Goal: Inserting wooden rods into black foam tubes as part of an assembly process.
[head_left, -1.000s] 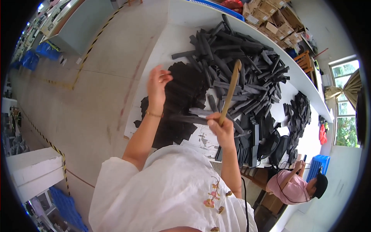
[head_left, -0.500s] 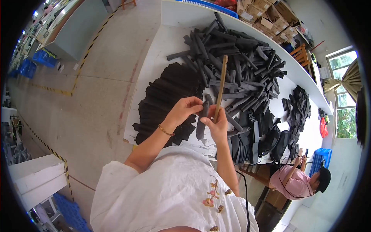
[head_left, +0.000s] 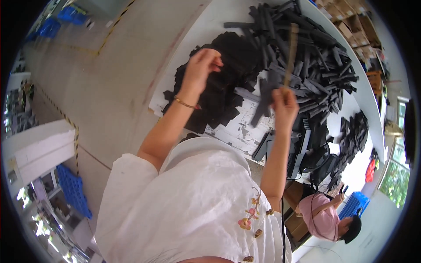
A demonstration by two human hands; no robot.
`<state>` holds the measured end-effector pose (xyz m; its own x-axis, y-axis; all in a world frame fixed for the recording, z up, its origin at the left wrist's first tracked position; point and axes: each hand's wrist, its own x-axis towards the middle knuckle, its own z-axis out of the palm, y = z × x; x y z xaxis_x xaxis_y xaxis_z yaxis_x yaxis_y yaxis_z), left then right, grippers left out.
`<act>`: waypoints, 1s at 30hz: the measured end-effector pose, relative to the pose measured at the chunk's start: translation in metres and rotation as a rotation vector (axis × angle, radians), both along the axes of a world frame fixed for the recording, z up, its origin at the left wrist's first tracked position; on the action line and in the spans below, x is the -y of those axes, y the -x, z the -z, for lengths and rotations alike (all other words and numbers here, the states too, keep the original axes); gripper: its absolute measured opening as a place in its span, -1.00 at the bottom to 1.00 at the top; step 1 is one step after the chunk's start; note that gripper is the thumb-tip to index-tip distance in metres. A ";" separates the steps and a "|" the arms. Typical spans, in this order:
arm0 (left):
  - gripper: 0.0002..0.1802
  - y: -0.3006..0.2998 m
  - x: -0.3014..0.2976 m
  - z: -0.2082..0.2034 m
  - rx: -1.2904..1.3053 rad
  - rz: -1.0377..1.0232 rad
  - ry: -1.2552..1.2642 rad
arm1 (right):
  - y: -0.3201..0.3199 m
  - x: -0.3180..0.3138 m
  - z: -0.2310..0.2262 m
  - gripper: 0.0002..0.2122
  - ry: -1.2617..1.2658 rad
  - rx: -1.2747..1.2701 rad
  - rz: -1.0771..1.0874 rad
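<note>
Left hand [head_left: 203, 66] has parted from right hand [head_left: 285, 107]; stick [head_left: 291, 57] still held.

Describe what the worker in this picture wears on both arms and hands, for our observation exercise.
The left hand and right hand are both gloveless, with bare forearms below short, loose white sleeves. A thin brownish bracelet circles the left wrist; none shows on the right. A dark cable runs beside the right sleeve.

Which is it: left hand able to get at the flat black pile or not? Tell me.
Probably yes: the left hand appears over the flat black pile, nothing visible between, and the right hand holds the stick farther right.
</note>
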<state>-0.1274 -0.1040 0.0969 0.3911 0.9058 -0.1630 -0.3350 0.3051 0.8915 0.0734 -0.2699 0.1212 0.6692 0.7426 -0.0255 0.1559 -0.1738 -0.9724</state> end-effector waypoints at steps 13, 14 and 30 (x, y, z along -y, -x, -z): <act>-0.89 0.109 0.144 0.128 -1.052 0.315 -0.857 | -0.032 0.121 0.099 -0.78 0.332 0.095 -0.275; -0.89 0.107 0.147 0.132 -1.104 0.326 -0.895 | -0.020 0.130 0.105 -0.79 0.343 0.041 -0.322; -0.89 0.090 0.144 0.092 -1.039 0.199 -0.985 | 0.017 0.170 0.105 -0.75 0.495 -0.052 -0.852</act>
<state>-0.2173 -0.2483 0.0050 0.6171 0.7610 0.2001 0.5569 -0.6020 0.5723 0.0559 -0.4395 0.0164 -0.0950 0.8732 -0.4780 0.3772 -0.4127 -0.8291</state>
